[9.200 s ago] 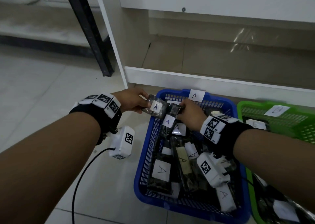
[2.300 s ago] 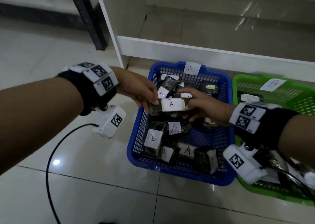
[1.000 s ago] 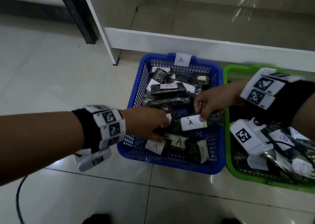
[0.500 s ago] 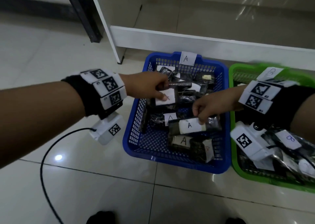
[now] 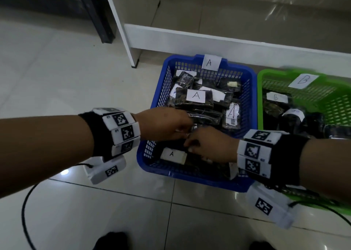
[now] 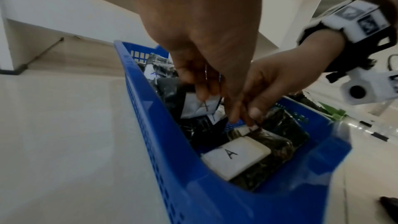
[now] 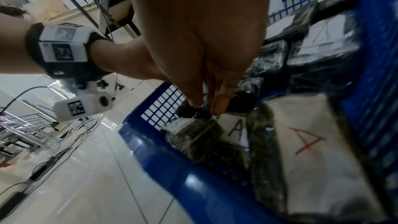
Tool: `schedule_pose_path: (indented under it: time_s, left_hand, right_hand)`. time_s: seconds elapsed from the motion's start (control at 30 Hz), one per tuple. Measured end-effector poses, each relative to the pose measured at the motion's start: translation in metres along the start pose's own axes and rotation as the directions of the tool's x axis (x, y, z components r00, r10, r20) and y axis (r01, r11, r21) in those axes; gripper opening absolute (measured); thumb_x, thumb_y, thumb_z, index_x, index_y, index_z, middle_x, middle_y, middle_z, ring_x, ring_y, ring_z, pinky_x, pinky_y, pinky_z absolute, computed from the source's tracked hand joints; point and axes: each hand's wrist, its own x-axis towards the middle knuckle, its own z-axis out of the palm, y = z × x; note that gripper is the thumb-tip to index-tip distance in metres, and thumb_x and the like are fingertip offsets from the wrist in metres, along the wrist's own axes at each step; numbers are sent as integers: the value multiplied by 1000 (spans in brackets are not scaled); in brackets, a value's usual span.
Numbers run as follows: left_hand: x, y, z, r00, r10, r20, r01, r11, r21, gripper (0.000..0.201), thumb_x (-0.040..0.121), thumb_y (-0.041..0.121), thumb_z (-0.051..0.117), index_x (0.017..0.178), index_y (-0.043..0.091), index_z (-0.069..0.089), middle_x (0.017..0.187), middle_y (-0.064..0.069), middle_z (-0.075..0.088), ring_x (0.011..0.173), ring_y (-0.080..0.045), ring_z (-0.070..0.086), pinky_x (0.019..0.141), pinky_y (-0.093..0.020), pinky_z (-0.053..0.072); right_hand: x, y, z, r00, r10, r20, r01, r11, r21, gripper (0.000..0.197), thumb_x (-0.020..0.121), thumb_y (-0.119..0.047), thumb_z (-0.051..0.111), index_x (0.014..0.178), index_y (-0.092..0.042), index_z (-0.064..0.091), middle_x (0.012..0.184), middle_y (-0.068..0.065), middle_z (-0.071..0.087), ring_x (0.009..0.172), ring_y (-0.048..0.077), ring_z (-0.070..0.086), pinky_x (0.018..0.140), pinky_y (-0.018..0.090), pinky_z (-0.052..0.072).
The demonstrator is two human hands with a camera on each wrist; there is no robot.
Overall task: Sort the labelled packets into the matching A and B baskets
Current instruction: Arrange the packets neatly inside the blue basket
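Note:
The blue basket (image 5: pixel 190 176) tagged A (image 5: pixel 211 62) holds several dark packets with white A labels, one on top of the back stack (image 5: pixel 195 95) and one at the front left (image 5: pixel 171 153). Both hands meet over its front half. My left hand (image 5: pixel 182 131) curls its fingers (image 6: pixel 206 89) on a crumpled A-labelled packet (image 6: pixel 200 108). My right hand (image 5: pixel 191 145) pinches the edge of a dark packet (image 7: pixel 194 113) between thumb and fingers (image 7: pixel 219 106). The green basket (image 5: pixel 260 97) tagged B (image 5: pixel 303 81) stands to the right with B-labelled packets (image 5: pixel 276 97).
Both baskets sit on a pale tiled floor against a white shelf unit's base (image 5: pixel 209 42). A black metal leg (image 5: pixel 95 12) stands at the back left. A black cable (image 5: pixel 26 202) loops on the floor at the left. Shoe tips (image 5: pixel 112 240) show at the bottom edge.
My left hand left an A packet on the back stack and dropped to the basket's front. My right hand came forward and left to meet it.

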Motion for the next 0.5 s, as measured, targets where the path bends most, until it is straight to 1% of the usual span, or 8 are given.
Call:
schedule_pose_path:
  time_s: [0.07, 0.1, 0.17, 0.23, 0.3, 0.33, 0.4, 0.5]
  left_hand:
    - [-5, 4, 3, 990, 15, 140, -18, 1000, 21, 25, 91, 36, 55, 113, 25, 61, 109, 7, 62, 95, -11, 59, 82, -23, 49]
    - [-7, 6, 6, 977, 20, 214, -34, 998, 60, 28, 92, 37, 54, 118, 28, 59, 114, 8, 62, 100, -10, 59, 86, -23, 48]
    - [-11, 9, 14, 944, 27, 330, -79, 986, 146, 37, 94, 34, 51, 130, 30, 50, 127, 6, 57, 114, -15, 54, 96, -29, 45]
    - [-15, 10, 24, 925, 9, 381, -89, 977, 193, 49, 93, 30, 52, 140, 27, 39, 137, 2, 50, 123, -19, 49, 101, -32, 41]
    - [-18, 9, 32, 924, -1, 382, -86, 974, 210, 52, 92, 30, 53, 142, 24, 36, 139, 0, 48, 124, -20, 48, 100, -31, 41]
    - [-18, 9, 33, 926, -4, 377, -82, 974, 212, 52, 92, 31, 53, 141, 23, 37, 138, 0, 48, 123, -20, 48, 100, -31, 41]
    - [-16, 7, 34, 918, -24, 395, -63, 977, 206, 51, 90, 34, 56, 138, 24, 41, 134, 0, 52, 121, -21, 51, 99, -32, 42]
    - [-10, 5, 31, 904, -38, 425, -56, 977, 204, 47, 88, 38, 58, 132, 26, 46, 125, 2, 57, 113, -19, 55, 96, -35, 47]
  right_hand:
    - [-1, 12, -8, 997, 32, -77, -37, 997, -74, 20, 89, -16, 55, 104, -8, 66, 105, 9, 65, 96, 23, 62, 74, 26, 44]
    - [-2, 18, -13, 997, 56, -50, -63, 987, -146, 20, 88, -19, 55, 101, -7, 65, 100, 9, 65, 92, 23, 62, 72, 28, 46]
    - [-6, 28, -19, 985, 137, 102, -103, 953, -287, 29, 89, -31, 58, 106, -8, 62, 100, 9, 64, 90, 22, 61, 74, 31, 49]
    - [-9, 34, -18, 957, 198, 212, -114, 928, -353, 44, 89, -40, 57, 119, -8, 56, 108, 10, 63, 94, 23, 60, 77, 33, 50]
    - [-11, 37, -11, 947, 219, 233, -141, 940, -309, 53, 90, -40, 56, 131, -8, 46, 117, 11, 60, 101, 24, 58, 79, 31, 47]
    - [-11, 37, -6, 950, 215, 226, -152, 952, -267, 54, 90, -38, 57, 133, -8, 44, 120, 11, 59, 104, 24, 57, 81, 29, 46]
    - [-10, 35, -1, 959, 205, 198, -166, 967, -195, 49, 90, -29, 60, 132, -7, 48, 121, 10, 60, 105, 23, 58, 83, 27, 45]
    - [-6, 37, -5, 964, 211, 164, -192, 973, -125, 31, 90, -15, 59, 120, -8, 61, 119, 6, 64, 105, 19, 60, 77, 19, 42]
